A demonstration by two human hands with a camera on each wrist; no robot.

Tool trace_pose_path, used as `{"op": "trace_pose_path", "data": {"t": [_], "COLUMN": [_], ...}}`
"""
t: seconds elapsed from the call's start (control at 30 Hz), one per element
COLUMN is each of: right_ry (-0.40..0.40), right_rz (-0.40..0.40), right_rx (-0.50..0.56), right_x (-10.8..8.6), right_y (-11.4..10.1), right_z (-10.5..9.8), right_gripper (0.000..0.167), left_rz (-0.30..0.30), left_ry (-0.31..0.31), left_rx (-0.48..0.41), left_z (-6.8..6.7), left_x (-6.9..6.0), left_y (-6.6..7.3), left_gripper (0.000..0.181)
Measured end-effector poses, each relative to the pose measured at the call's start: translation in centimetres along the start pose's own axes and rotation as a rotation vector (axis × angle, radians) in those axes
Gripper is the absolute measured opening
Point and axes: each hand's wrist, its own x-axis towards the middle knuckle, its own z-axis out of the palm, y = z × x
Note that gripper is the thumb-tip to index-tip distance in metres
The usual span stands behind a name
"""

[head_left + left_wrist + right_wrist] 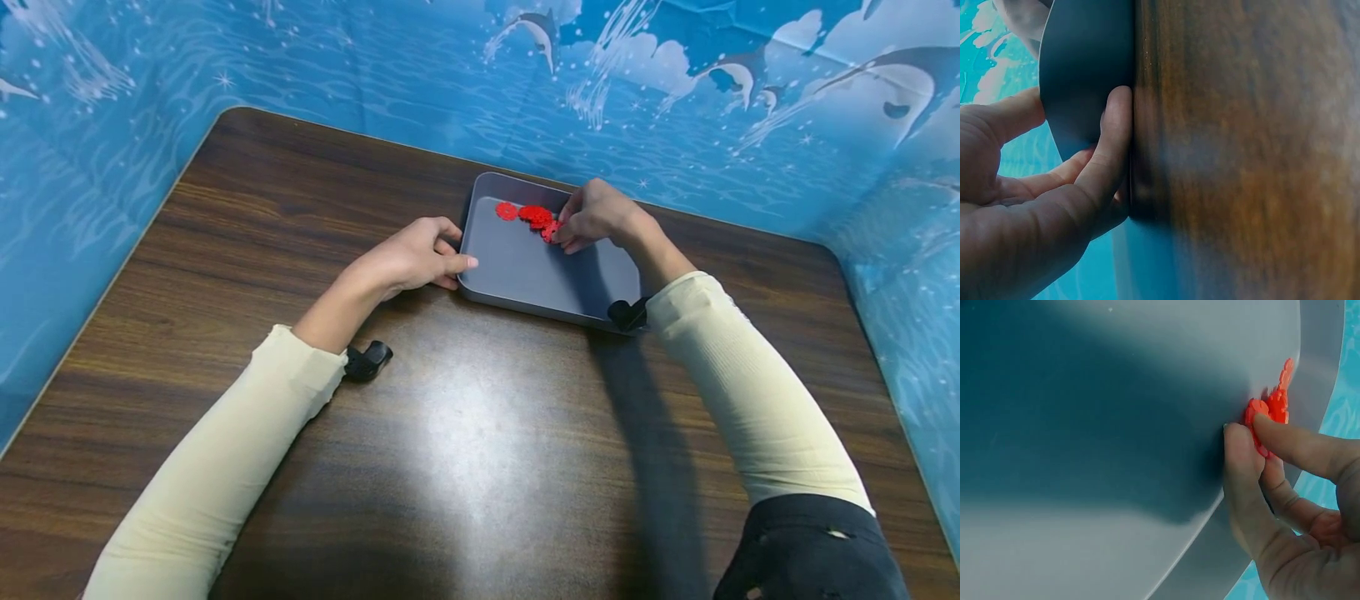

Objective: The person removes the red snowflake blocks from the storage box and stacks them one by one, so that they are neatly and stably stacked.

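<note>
A grey rectangular tray lies on the wooden table, towards its far side. At the tray's left end my left hand grips the rim, thumb over the edge and the other fingers along the outer wall. Inside the tray, my right hand pinches a small red notched disc between thumb and fingers. That disc touches a cluster of red discs, overlapping near the far wall. One more red disc lies flat, left of the cluster. Fingers partly hide the pinched disc.
The dark wood-grain table stretches in front of the tray and to both sides. A blue cloth printed with dolphins hangs behind the table and at its sides. Black wrist-worn devices sit at both cuffs, the right one over the tray's near corner.
</note>
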Motion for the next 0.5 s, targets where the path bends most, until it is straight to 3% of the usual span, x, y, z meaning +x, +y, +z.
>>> {"op": "trace_pose_path", "data": {"t": [0.27, 0.5], "right_ry": [0.003, -0.011], "right_rz": [0.014, 0.004], "right_rx": [0.113, 0.13], "right_x": [-0.4, -0.7], "right_y": [0.7, 1.5], "right_z": [-0.6, -1.0], "right_gripper": [0.016, 0.019], "left_rz": [0.003, 0.008], "left_ry": [0.0, 0.002], "left_rx": [0.003, -0.001], "left_z": [0.1, 0.1], "left_x": [0.0, 0.1], "left_y": [0.1, -0.1], "left_gripper": [0.068, 0.068]}}
